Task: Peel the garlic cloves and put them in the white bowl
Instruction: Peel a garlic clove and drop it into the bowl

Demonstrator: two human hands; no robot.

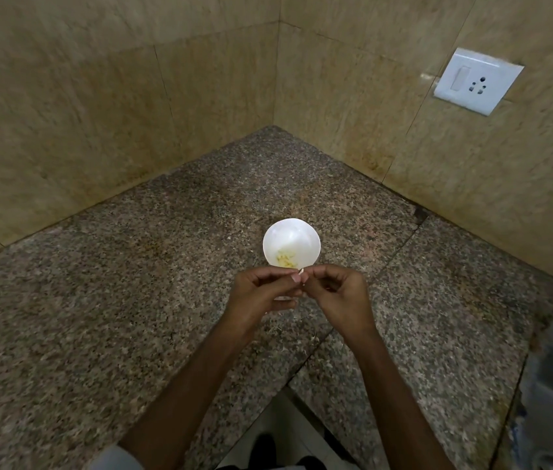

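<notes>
The left forearm point(183, 395) and the right forearm point(400, 395) are bare. On the left arm a pale grey sleeve point(112, 457) begins near the elbow (only its rim is visible). The left hand point(261, 290) and the right hand point(339, 293) are bare too, with short fingernails.

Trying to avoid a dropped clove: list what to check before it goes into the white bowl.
1. Grip: left hand and right hand both pinch the garlic clove: ok.
2. Clove fully peeled: fingers hide most of it: cannot tell.
3. Stance: white bowl upright on the counter: ok.
4. Room in bowl, only a few pale pieces inside: ok.
5. Hands over the bowl: they sit short of its near rim: not ok.
</notes>
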